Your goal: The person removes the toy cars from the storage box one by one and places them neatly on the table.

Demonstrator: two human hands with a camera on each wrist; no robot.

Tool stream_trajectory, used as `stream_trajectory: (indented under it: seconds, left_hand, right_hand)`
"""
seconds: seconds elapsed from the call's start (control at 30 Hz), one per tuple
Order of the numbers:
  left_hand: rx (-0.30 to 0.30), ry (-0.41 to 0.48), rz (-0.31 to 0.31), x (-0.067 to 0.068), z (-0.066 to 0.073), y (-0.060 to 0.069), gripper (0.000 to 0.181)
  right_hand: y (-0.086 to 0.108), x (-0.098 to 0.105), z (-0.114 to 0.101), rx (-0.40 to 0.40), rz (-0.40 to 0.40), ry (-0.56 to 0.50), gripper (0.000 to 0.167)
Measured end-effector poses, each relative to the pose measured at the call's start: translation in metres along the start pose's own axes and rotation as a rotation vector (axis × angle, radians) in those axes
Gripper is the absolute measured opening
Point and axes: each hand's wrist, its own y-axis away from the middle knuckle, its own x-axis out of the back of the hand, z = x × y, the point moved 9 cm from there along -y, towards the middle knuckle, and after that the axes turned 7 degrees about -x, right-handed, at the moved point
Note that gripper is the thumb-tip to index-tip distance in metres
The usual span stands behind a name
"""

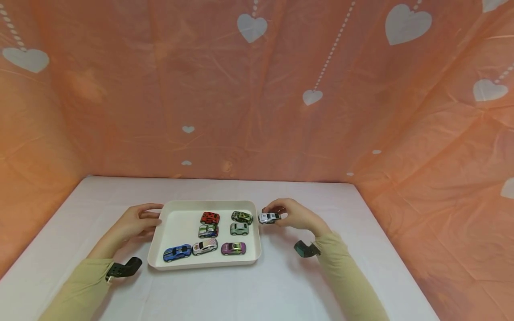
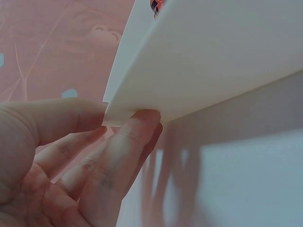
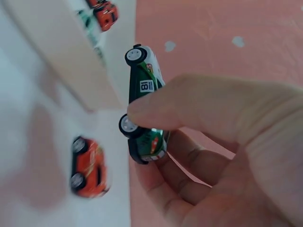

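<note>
My left hand (image 1: 134, 224) rests with fairly straight fingers against the left wall of a white tray (image 1: 257, 252); in the left wrist view, the hand's (image 2: 90, 161) fingertips touch the tray's outer wall (image 2: 189, 71). Just off the tray's right edge, my right hand (image 1: 297, 216) pinches a white toy car (image 1: 268, 218). The right wrist view shows the hand (image 3: 213, 142) with its thumb across this car's (image 3: 144, 85) green side, marked with a number. Beyond it an orange car (image 3: 90, 168) lies outside the tray, mostly hidden in the head view.
Inside the tray are a red car (image 1: 210, 217), a dark green one (image 1: 242, 217), a pale green one (image 1: 239, 229), a multicoloured one (image 1: 208, 230), a blue one (image 1: 177, 253), a white-pink one (image 1: 205, 246) and a purple one (image 1: 233, 248). Orange cloth (image 1: 209, 89) surrounds the white table (image 1: 321, 285).
</note>
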Motion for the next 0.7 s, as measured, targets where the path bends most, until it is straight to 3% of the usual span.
stream_trajectory:
  seconds: [0.27, 0.7]
  left_hand:
    - [0.01, 0.012, 0.006, -0.002, 0.0, 0.0, 0.059]
    - [0.005, 0.036, 0.011, -0.002, -0.003, -0.001, 0.058]
  right_hand:
    - [0.008, -0.006, 0.032, -0.064, 0.043, 0.031, 0.037]
    - [0.007, -0.015, 0.053, -0.076, 0.074, 0.044, 0.04]
